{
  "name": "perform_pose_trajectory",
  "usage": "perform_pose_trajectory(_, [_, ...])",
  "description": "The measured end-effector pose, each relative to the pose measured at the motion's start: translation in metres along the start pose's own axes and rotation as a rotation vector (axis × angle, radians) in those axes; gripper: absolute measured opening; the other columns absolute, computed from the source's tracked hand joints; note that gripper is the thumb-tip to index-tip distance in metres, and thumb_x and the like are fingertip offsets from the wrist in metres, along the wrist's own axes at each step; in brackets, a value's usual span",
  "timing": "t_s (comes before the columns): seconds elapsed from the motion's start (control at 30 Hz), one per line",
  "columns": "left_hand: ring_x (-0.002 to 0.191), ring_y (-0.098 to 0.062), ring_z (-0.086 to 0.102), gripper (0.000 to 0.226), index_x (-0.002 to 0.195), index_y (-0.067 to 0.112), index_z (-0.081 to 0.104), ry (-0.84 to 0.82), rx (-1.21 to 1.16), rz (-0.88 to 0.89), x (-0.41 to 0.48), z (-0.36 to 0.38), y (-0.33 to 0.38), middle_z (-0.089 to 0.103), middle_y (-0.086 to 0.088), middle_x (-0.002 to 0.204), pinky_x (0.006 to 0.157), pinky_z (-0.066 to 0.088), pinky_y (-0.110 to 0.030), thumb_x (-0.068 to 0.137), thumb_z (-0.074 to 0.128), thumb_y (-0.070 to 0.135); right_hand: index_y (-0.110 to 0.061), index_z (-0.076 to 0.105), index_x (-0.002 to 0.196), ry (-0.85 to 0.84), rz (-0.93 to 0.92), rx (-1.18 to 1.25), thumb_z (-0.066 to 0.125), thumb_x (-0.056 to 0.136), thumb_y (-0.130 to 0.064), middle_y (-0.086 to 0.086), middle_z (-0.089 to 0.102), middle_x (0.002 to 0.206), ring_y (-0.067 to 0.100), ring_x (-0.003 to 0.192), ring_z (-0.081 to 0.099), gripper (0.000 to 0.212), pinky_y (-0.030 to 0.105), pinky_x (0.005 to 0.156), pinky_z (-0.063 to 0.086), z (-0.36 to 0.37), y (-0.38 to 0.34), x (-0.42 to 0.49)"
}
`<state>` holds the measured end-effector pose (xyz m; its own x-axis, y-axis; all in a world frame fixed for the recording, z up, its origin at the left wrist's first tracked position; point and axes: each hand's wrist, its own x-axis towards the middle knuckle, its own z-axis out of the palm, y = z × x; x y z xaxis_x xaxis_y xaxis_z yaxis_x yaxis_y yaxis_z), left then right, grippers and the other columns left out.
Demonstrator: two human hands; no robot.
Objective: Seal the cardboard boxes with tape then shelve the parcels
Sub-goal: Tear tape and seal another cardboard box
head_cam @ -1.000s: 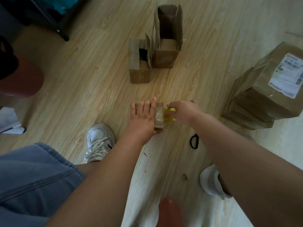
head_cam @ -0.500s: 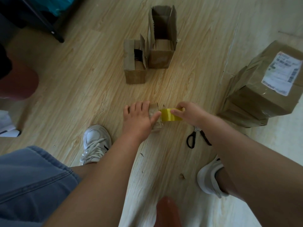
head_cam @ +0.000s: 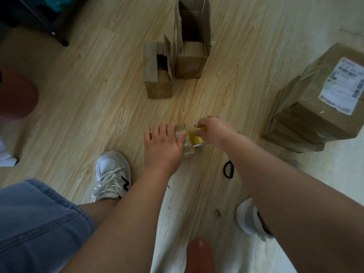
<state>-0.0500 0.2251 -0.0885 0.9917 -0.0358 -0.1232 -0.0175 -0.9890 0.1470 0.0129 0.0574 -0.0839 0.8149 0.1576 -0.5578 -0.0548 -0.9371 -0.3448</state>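
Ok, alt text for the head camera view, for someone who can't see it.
A person's left hand presses flat on a small cardboard box on a wooden floor while the right hand pinches yellow tape at its end. Two open boxes stand beyond, scissors lie near the right arm, and stacked parcels sit at right.

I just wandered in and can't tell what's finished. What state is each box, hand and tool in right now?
small box: on the floor, being taped.
left hand: flat, pressing the small box down.
right hand: pinching the yellow tape.
yellow tape: stretched from small box to right hand.
tall box: open, flaps up.
short box: unsealed, top partly open.
labelled parcels: closed, stacked.
scissors: lying on the floor, untouched.
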Motion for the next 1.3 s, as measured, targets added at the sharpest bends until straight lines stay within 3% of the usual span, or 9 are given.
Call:
perform_pose_trajectory(0.13, [0.106, -0.026, 0.05, 0.065, 0.123, 0.012, 0.053, -0.02, 0.011, 0.002, 0.001, -0.002, -0.001, 0.057, -0.006, 0.115, 0.098, 0.03, -0.04, 0.097, 0.008, 0.051, -0.021, 0.059, 0.13, 0.039, 0.047, 0.076, 0.055, 0.099, -0.047, 0.004, 0.055, 0.128, 0.024, 0.117, 0.052, 0.041, 0.033, 0.083, 0.042, 0.006, 0.003, -0.004])
perform_pose_trajectory(0.3, [0.103, -0.028, 0.053, 0.065, 0.121, 0.011, 0.055, -0.015, 0.012, 0.003, 0.002, -0.002, -0.001, 0.059, -0.008, 0.111, 0.095, 0.034, -0.043, 0.096, 0.012, 0.052, -0.02, 0.047, 0.143, 0.15, 0.198, 0.399, 0.049, 0.101, -0.047, 0.005, 0.051, 0.139, 0.025, 0.119, 0.055, 0.049, 0.043, 0.095, 0.05, 0.008, 0.017, -0.019])
perform_pose_trajectory(0.43, [0.1, -0.032, 0.055, 0.065, 0.116, 0.009, 0.058, -0.012, 0.022, 0.005, 0.002, -0.003, -0.001, 0.061, -0.012, 0.107, 0.095, 0.036, -0.048, 0.095, 0.015, 0.053, -0.016, 0.053, 0.134, 0.243, 0.396, 0.478, 0.051, 0.102, -0.038, 0.006, 0.059, 0.129, 0.026, 0.107, 0.061, 0.039, 0.041, 0.088, 0.052, 0.017, 0.042, -0.04])
perform_pose_trajectory(0.57, [0.108, -0.034, 0.052, 0.066, 0.122, 0.011, 0.056, -0.008, 0.036, 0.0, 0.002, -0.003, -0.002, 0.06, -0.014, 0.115, 0.099, 0.03, -0.049, 0.094, 0.014, 0.054, -0.01, 0.06, 0.112, 0.13, 0.524, 0.358, 0.046, 0.105, -0.032, 0.006, 0.062, 0.095, 0.022, 0.083, 0.058, 0.027, 0.031, 0.061, 0.04, 0.045, 0.07, -0.069])
perform_pose_trajectory(0.77, [0.109, -0.034, 0.05, 0.066, 0.122, 0.01, 0.054, -0.01, 0.052, 0.002, 0.003, 0.0, -0.002, 0.058, -0.015, 0.117, 0.1, 0.03, -0.05, 0.095, 0.013, 0.054, -0.011, 0.06, 0.115, -0.072, 0.551, 0.072, 0.051, 0.101, -0.042, 0.009, 0.061, 0.104, 0.026, 0.096, 0.06, 0.035, 0.035, 0.075, 0.049, 0.064, 0.078, -0.083])
perform_pose_trajectory(0.9, [0.104, -0.034, 0.052, 0.064, 0.117, 0.009, 0.057, -0.005, 0.049, 0.01, 0.005, 0.001, -0.003, 0.06, -0.015, 0.112, 0.097, 0.032, -0.05, 0.096, 0.016, 0.053, -0.012, 0.065, 0.1, -0.132, 0.528, -0.071, 0.052, 0.099, -0.045, 0.002, 0.057, 0.082, 0.018, 0.069, 0.055, 0.036, 0.027, 0.05, 0.036, 0.067, 0.078, -0.068])
perform_pose_trajectory(0.97, [0.1, -0.035, 0.054, 0.06, 0.114, 0.008, 0.058, 0.007, 0.047, 0.012, 0.003, 0.002, -0.002, 0.061, -0.015, 0.108, 0.096, 0.034, -0.05, 0.096, 0.021, 0.052, -0.016, 0.063, 0.092, -0.16, 0.544, -0.1, 0.056, 0.097, -0.045, 0.0, 0.055, 0.079, 0.016, 0.069, 0.055, 0.03, 0.026, 0.046, 0.031, 0.069, 0.08, -0.064])
perform_pose_trajectory(1.1, [0.095, -0.035, 0.055, 0.054, 0.112, 0.008, 0.059, 0.038, 0.058, 0.015, 0.002, 0.005, -0.002, 0.061, -0.015, 0.103, 0.095, 0.036, -0.051, 0.097, 0.027, 0.049, -0.018, 0.053, 0.078, -0.144, 0.618, -0.022, 0.063, 0.095, -0.039, -0.001, 0.054, 0.077, 0.015, 0.069, 0.055, 0.029, 0.025, 0.046, 0.03, 0.077, 0.084, -0.061])
perform_pose_trajectory(1.3, [0.096, -0.035, 0.055, 0.054, 0.111, 0.008, 0.059, 0.065, 0.075, 0.021, 0.003, 0.006, -0.003, 0.061, -0.015, 0.104, 0.095, 0.034, -0.05, 0.097, 0.027, 0.049, -0.015, 0.049, 0.077, -0.094, 0.675, 0.249, 0.054, 0.098, -0.028, 0.001, 0.05, 0.073, 0.015, 0.061, 0.048, 0.026, 0.027, 0.049, 0.034, 0.073, 0.078, -0.064])
